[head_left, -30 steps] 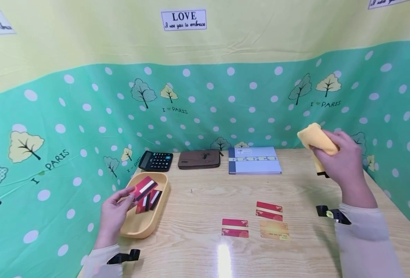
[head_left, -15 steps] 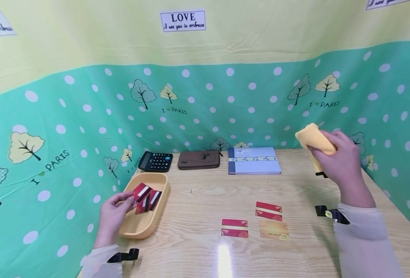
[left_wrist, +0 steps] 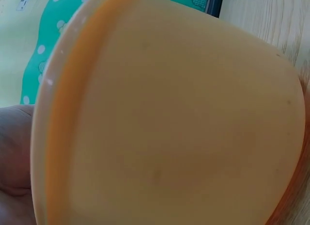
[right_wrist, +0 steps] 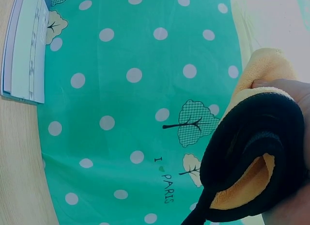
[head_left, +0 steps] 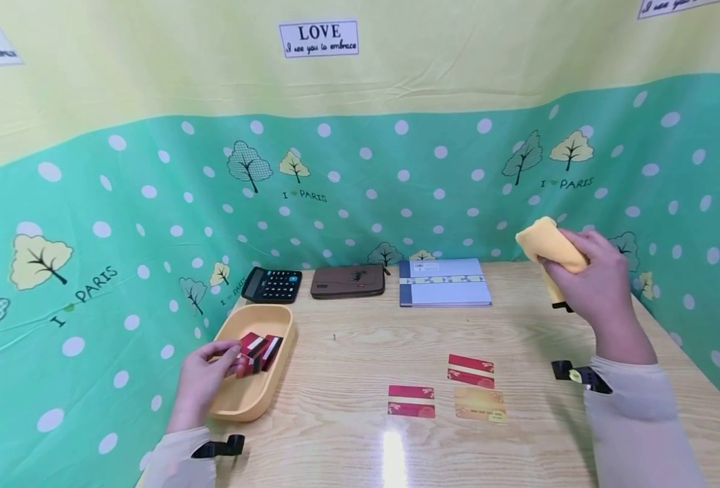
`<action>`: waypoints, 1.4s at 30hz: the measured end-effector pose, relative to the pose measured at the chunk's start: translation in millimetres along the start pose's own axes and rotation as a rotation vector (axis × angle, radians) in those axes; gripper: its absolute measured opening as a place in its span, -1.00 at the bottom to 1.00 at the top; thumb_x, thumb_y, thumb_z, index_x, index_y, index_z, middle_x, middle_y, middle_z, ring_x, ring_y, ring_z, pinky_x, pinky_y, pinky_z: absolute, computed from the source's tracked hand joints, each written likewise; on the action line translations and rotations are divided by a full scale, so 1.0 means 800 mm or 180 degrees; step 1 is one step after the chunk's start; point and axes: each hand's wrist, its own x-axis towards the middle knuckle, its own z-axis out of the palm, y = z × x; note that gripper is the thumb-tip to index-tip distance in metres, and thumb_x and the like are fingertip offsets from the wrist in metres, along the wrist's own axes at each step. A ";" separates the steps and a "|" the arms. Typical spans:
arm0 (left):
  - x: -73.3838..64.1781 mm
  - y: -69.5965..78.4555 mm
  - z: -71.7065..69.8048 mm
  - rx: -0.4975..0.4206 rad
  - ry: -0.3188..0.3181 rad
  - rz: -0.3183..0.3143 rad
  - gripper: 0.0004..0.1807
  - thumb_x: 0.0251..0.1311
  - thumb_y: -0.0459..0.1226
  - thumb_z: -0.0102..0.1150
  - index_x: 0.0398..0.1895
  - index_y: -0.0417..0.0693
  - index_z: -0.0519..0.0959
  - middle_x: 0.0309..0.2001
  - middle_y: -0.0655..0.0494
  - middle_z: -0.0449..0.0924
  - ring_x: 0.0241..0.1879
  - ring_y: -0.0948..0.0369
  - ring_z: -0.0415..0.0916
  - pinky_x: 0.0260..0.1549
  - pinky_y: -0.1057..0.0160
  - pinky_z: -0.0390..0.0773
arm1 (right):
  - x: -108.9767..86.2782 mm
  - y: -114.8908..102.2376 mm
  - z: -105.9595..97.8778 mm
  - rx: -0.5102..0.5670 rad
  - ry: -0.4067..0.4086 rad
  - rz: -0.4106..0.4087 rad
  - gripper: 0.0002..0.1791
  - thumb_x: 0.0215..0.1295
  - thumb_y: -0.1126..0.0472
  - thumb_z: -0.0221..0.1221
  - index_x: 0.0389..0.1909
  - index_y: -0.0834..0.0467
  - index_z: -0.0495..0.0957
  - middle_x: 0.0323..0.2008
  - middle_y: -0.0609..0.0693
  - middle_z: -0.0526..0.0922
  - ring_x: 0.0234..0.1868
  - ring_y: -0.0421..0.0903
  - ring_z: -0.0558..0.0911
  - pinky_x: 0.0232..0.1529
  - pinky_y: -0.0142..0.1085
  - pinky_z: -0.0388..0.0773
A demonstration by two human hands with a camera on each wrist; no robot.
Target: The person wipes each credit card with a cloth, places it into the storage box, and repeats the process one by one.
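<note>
Cards lie in the yellow tray on the bench's left, the left hand pinching one there, while the right hand grips a folded cloth aloft.

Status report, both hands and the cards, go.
Left hand at yellow tray, grip on red card. Right hand raised, gripping yellow cloth. Three cards flat on table, path unobstructed.

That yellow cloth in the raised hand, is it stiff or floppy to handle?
Probably floppy: the yellow cloth bunches into folds inside the right hand. Likely light, since the hand holds it up in the air. Its fuzzy surface probably resists slipping.
</note>
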 end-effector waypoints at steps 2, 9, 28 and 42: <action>0.000 0.001 0.000 0.0094 -0.0001 0.0029 -0.61 0.48 -0.26 0.26 0.21 -0.39 0.59 -0.10 -0.12 0.67 -0.24 0.12 0.77 -0.14 0.23 0.80 | 0.000 0.000 -0.001 0.0009 -0.0024 0.0021 -0.44 0.19 0.27 0.52 0.25 0.15 0.68 -0.11 0.01 0.60 -0.32 -0.23 0.37 -0.42 -0.47 0.29; -0.003 0.005 -0.001 0.0295 0.0030 0.0081 -0.61 0.49 -0.24 0.24 0.22 -0.35 0.59 -0.11 -0.14 0.64 -0.23 0.01 0.77 -0.23 0.32 0.79 | 0.000 -0.002 -0.002 0.0001 -0.0030 0.0016 -0.43 0.18 0.28 0.52 0.25 0.16 0.68 -0.10 0.03 0.61 -0.33 -0.23 0.36 -0.43 -0.49 0.29; -0.021 0.065 0.065 0.0330 -0.0425 0.1223 -0.69 0.41 -0.29 0.34 0.12 -0.29 0.65 -0.12 -0.21 0.69 -0.23 0.16 0.70 -0.25 0.34 0.76 | 0.003 0.004 -0.012 0.0040 0.0078 0.0251 -0.45 0.21 0.24 0.49 0.25 0.12 0.68 -0.02 -0.19 0.58 -0.18 -0.34 0.42 -0.32 -0.43 0.34; -0.037 0.079 0.189 0.0563 -0.1424 0.1530 -0.70 0.31 -0.37 0.42 0.08 -0.12 0.69 -0.12 0.06 0.73 -0.11 0.16 0.69 -0.09 0.21 0.76 | 0.004 0.013 -0.021 0.0066 0.0160 0.0353 -0.46 0.20 0.24 0.49 0.24 0.10 0.69 -0.12 -0.53 0.45 -0.15 -0.41 0.40 -0.31 -0.48 0.33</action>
